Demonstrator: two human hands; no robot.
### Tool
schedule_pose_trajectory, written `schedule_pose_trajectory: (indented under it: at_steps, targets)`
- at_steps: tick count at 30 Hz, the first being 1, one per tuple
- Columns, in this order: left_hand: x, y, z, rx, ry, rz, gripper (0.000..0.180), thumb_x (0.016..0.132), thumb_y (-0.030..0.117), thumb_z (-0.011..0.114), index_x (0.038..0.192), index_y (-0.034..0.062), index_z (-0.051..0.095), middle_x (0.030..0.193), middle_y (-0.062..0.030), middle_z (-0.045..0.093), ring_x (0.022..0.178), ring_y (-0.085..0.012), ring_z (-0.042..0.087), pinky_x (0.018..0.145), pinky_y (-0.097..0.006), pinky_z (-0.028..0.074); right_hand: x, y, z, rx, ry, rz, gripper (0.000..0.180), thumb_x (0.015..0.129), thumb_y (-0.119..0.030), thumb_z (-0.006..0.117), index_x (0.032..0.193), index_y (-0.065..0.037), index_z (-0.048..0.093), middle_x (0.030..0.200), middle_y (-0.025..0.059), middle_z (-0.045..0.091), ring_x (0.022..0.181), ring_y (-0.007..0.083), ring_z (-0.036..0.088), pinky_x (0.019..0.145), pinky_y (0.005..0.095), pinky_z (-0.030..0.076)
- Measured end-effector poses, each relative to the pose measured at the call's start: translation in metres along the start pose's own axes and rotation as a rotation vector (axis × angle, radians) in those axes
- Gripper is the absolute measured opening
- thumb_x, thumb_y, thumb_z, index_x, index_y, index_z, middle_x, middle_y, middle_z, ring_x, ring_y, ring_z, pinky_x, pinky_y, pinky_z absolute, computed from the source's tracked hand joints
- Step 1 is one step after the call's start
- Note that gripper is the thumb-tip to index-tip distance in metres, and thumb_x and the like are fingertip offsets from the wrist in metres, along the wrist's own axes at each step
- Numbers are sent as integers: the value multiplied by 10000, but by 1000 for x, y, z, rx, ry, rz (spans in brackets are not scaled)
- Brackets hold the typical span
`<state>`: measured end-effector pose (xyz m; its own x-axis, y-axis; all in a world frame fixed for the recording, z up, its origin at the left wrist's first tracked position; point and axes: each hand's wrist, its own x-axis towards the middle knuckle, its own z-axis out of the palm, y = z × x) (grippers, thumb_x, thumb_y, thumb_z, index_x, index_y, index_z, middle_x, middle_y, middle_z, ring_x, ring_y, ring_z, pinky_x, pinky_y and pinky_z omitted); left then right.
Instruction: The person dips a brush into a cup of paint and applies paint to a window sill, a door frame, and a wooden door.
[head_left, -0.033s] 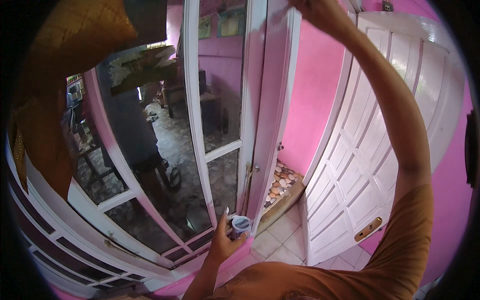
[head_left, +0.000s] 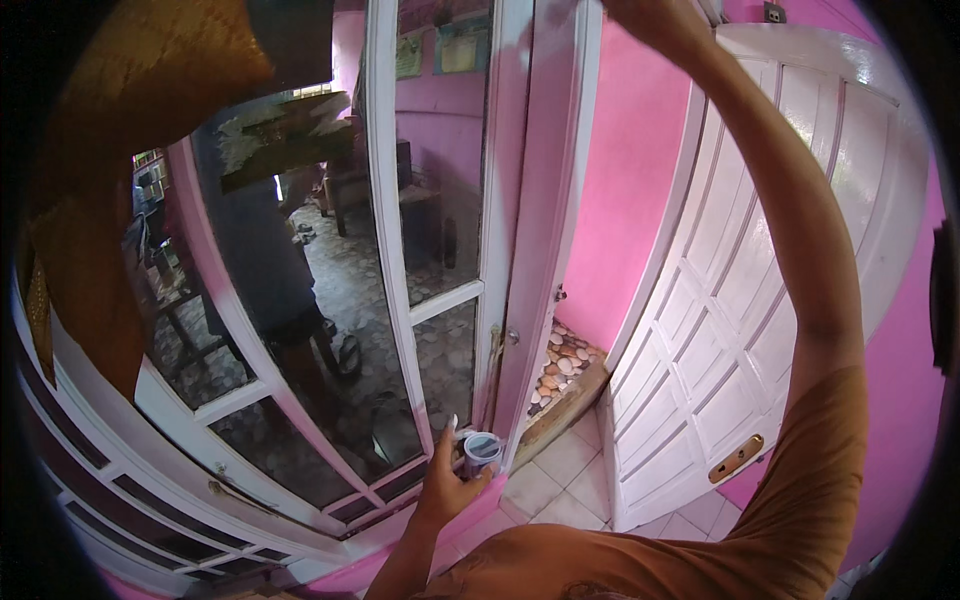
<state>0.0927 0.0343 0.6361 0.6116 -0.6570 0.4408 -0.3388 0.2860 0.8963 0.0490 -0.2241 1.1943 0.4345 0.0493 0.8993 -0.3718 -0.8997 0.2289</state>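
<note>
Hands: 2, both mine, set far apart, 1 low and 1 high.
Left hand (head_left: 446,488): wrapped around 1 small pale cup (head_left: 482,451), gripping it from the side with my thumb across its near wall.
Cup: 1, low in front of me, beside the bottom of the glazed frame (head_left: 387,180); its round top faces me, with 1 darker patch inside.
Right hand (head_left: 648,18): raised near the top of 1 pale post (head_left: 545,180); my fingers are cut off by the upper edge, so I cannot tell whether they are closed or what they hold.
Crossbars: 2 short white ones show between the frame's uprights.
Door: 1 white panelled door (head_left: 690,380), standing to my right, with 1 brass-coloured plate (head_left: 737,459) low on it.
Sleeve: 1 orange-brown sleeve (head_left: 825,450) on my raised arm.
Floor: 2 surfaces, pebble-patterned flooring (head_left: 562,372) past the sill and pale tiles (head_left: 535,486) before it.
</note>
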Motion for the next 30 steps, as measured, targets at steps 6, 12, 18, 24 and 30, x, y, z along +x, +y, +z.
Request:
schedule_pose_trajectory:
  at_steps: [6, 12, 18, 24, 30]
  targets:
    - [2, -9, -1, 38, -3, 15, 970, 839, 34, 808, 1575, -59, 183, 1312, -179, 570, 1215, -258, 620, 1023, -384, 513, 21, 30, -2, -90, 467, -636, 191, 1004, -143, 626, 984, 12, 736, 784, 150, 712, 683, 265, 688, 607, 367, 547]
    - [-6, -1, -8, -35, -1, -30, 1013, 843, -73, 759, 1614, -23, 104, 1336, -161, 533, 1253, -257, 588, 1092, -386, 451, -91, 0, 30, 68, 27, -619, 177, 993, -180, 632, 1040, -19, 689, 917, 107, 668, 796, 315, 707, 724, 415, 562]
    - [-2, 6, -7, -20, -17, -20, 978, 845, -74, 735, 1610, -30, 128, 1326, -169, 560, 1246, -258, 594, 1082, -380, 452, -82, 20, 27, 360, -69, -273, 208, 1033, -192, 593, 1060, -3, 673, 838, 163, 724, 739, 304, 716, 681, 394, 556]
    - [-5, 10, -4, 14, -20, -98, 974, 836, -95, 712, 1612, -17, 129, 1336, -162, 558, 1276, -258, 573, 1085, -379, 456, -79, 32, 28, 164, 385, -571, 177, 994, -117, 635, 971, 46, 700, 765, 167, 689, 689, 260, 666, 608, 365, 533]
    - [-6, 11, -2, -30, 1, -116, 973, 838, -113, 702, 1612, -11, 122, 1351, -164, 549, 1283, -261, 572, 1094, -377, 457, -237, 2, 94, 79, 0, -614, 317, 915, -83, 609, 1229, -44, 613, 986, 118, 614, 883, 294, 644, 726, 403, 562]
